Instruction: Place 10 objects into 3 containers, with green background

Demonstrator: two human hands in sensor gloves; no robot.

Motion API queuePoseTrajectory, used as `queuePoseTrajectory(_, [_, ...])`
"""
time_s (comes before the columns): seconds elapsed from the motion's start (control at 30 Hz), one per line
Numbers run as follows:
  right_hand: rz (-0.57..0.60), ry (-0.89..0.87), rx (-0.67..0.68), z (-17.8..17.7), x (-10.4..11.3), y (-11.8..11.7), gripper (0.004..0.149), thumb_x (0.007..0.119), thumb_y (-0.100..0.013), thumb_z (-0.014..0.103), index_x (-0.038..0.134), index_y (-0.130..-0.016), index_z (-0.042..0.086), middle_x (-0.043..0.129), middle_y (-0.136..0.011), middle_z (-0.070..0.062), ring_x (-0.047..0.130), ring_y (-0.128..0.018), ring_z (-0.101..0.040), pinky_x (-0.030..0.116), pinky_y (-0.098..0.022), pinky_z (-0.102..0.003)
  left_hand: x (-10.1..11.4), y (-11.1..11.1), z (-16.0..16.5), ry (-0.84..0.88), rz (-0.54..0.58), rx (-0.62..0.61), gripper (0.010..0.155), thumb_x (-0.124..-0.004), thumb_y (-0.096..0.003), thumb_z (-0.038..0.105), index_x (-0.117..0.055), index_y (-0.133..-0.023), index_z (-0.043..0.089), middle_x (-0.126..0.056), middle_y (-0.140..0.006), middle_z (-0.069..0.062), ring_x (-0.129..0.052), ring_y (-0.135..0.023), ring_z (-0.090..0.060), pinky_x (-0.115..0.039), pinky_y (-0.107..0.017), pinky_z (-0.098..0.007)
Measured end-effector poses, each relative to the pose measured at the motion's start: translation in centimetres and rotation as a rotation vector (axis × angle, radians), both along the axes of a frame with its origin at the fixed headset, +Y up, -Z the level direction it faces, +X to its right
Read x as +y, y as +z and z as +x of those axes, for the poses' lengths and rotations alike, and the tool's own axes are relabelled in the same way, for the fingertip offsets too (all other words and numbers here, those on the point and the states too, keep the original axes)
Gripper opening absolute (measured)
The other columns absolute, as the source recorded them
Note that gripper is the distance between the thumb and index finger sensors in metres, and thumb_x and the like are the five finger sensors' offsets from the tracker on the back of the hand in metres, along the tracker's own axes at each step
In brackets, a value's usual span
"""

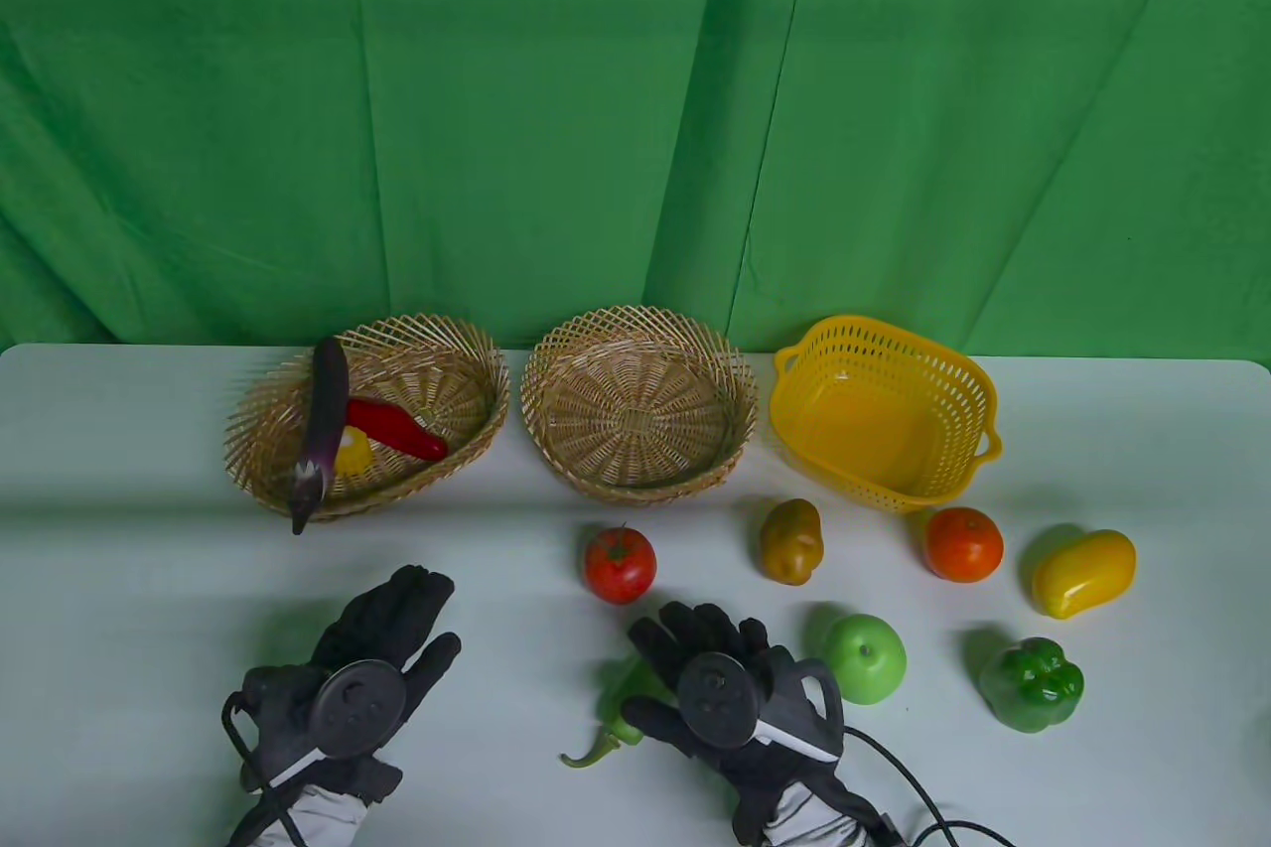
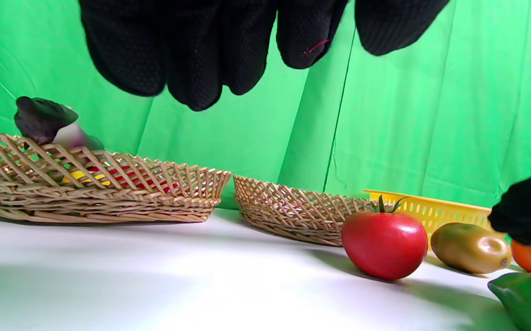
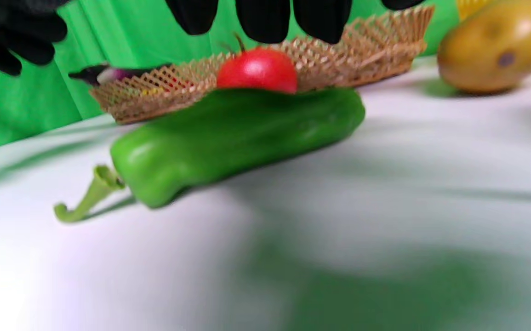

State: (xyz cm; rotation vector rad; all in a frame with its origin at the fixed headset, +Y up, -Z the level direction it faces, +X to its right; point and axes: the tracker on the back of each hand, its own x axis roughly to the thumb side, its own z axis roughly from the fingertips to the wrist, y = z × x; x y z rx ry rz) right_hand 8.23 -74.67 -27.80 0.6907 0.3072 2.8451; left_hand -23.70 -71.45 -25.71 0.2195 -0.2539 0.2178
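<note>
A long green pepper (image 1: pixel 618 710) lies on the white table (image 1: pixel 129 609), partly under my right hand (image 1: pixel 695 658). In the right wrist view the pepper (image 3: pixel 237 138) lies flat on the table, and my fingertips (image 3: pixel 265 18) hang spread above it without touching. My left hand (image 1: pixel 397 629) is open and empty over bare table, its fingers (image 2: pixel 201 59) hanging free. The left wicker basket (image 1: pixel 447 360) holds a purple eggplant (image 1: pixel 323 430), a red chili (image 1: pixel 397 428) and a yellow item (image 1: pixel 353 452). The middle wicker basket (image 1: pixel 635 341) and the yellow plastic basket (image 1: pixel 884 410) hold nothing.
A tomato (image 1: pixel 620 565), a brown potato (image 1: pixel 791 541), an orange (image 1: pixel 963 543), a yellow mango (image 1: pixel 1082 573), a green apple (image 1: pixel 866 658) and a green bell pepper (image 1: pixel 1031 684) lie loose in front of the baskets. A green curtain hangs behind.
</note>
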Motion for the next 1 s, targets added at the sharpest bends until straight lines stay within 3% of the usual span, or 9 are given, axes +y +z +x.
queuePoseTrajectory(0.33, [-0.192, 0.024, 0.109, -0.7, -2.3, -0.9, 0.092, 0.067, -0.046, 0.07, 0.025, -0.118, 0.032, 0.024, -0.129, -0.014, 0.017, -0.115, -0.049, 0.021, -0.077, -0.076, 0.0, 0.0, -0.2, 0.011, -0.003, 0.005, 0.062, -0.062, -0.0572, 0.055, -0.058, -0.114, 0.029, -0.073, -0.113, -0.013, -0.084, -0.096, -0.037, -0.075, -0.061, -0.055])
queuePoseTrajectory(0.7, [-0.212, 0.185, 0.133, -1.7, -3.7, -1.1, 0.091, 0.08, -0.048, 0.054, 0.018, -0.114, 0.039, 0.003, -0.123, -0.007, -0.001, -0.11, -0.042, 0.023, -0.08, -0.071, 0.2, 0.0, -0.7, 0.027, -0.013, 0.019, 0.062, -0.062, -0.0572, 0.055, -0.058, -0.114, 0.029, -0.073, -0.113, -0.014, -0.084, -0.096, -0.037, -0.075, -0.061, -0.055])
queuePoseTrajectory(1.0, [-0.169, 0.24, 0.108, -2.5, -3.7, -1.0, 0.085, 0.078, -0.051, 0.052, 0.019, -0.111, 0.042, 0.008, -0.122, -0.007, 0.002, -0.11, -0.042, 0.027, -0.081, -0.07, 0.2, -0.1, -0.8, 0.043, -0.018, 0.017, 0.062, -0.062, -0.0573, 0.055, -0.058, -0.114, 0.029, -0.073, -0.113, -0.013, -0.084, -0.096, -0.037, -0.075, -0.061, -0.055])
